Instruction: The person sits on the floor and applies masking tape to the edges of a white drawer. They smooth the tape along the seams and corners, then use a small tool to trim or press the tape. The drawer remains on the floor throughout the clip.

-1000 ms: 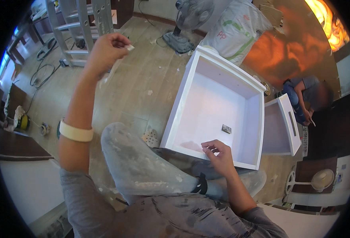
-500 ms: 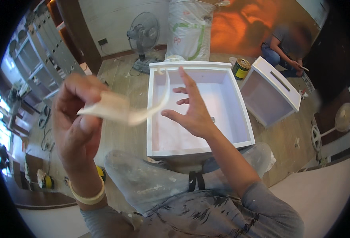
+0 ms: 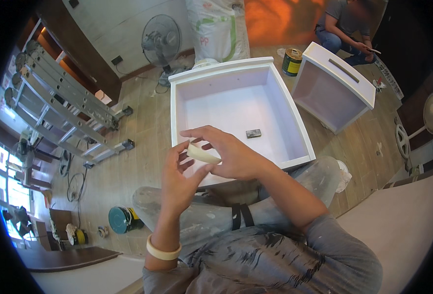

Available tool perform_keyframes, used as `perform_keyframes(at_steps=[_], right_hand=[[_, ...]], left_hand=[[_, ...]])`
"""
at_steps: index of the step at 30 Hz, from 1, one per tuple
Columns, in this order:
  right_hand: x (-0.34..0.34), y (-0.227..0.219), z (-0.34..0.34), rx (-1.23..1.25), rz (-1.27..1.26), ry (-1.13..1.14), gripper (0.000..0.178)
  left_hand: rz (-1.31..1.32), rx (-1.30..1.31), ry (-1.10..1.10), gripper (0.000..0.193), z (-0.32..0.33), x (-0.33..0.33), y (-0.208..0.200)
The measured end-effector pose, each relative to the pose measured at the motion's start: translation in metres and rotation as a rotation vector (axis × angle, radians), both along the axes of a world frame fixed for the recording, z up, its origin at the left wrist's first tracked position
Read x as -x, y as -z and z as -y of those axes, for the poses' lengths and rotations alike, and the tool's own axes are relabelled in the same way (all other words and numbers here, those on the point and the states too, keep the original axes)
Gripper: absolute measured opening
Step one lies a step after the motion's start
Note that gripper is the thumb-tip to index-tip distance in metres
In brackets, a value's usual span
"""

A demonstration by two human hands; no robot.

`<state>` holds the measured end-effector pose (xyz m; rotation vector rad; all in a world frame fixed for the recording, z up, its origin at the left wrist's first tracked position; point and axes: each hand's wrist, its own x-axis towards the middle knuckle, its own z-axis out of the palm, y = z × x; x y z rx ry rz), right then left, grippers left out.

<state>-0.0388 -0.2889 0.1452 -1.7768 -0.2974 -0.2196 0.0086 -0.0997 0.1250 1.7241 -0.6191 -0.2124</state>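
Indoors, a ladder point(image 3: 79, 93) is stood well to the left of a white drawer point(image 3: 226, 109), seemingly to be out of the way. Near the drawer's left side, a green tin point(image 3: 120, 219) is set on the floor, and behind its far left corner a fan point(image 3: 161, 45) is placed, perhaps for air. A cream ring point(image 3: 163, 254) is worn on the left forearm, possibly so that it need not be held. Above the drawer's near left corner, the strip's near end is gripped by the fingers of the left hand point(image 3: 178, 180); the cream strip point(image 3: 204, 154) is apparently steadied by the right hand point(image 3: 235, 157), curled about its other end, though whether it is pinched there cannot be told. Inside the drawer, a small block point(image 3: 253, 133) is laid, handy for that hand. Right of the drawer, a smaller drawer point(image 3: 319, 93) is stood, probably set aside.
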Motion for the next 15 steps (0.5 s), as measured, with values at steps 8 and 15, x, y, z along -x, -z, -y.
perform_keyframes(at_steps=[8, 15], right_hand=[[0.014, 0.032, 0.031, -0.165, 0.088, 0.061, 0.060], [0.026, 0.038, -0.007, -0.448, 0.039, 0.176, 0.039]], left_hand=[[-0.439, 0.399, 0.184, 0.021, 0.037, 0.009, 0.008], [-0.484, 0.414, 0.099, 0.037, 0.053, 0.015, 0.017]])
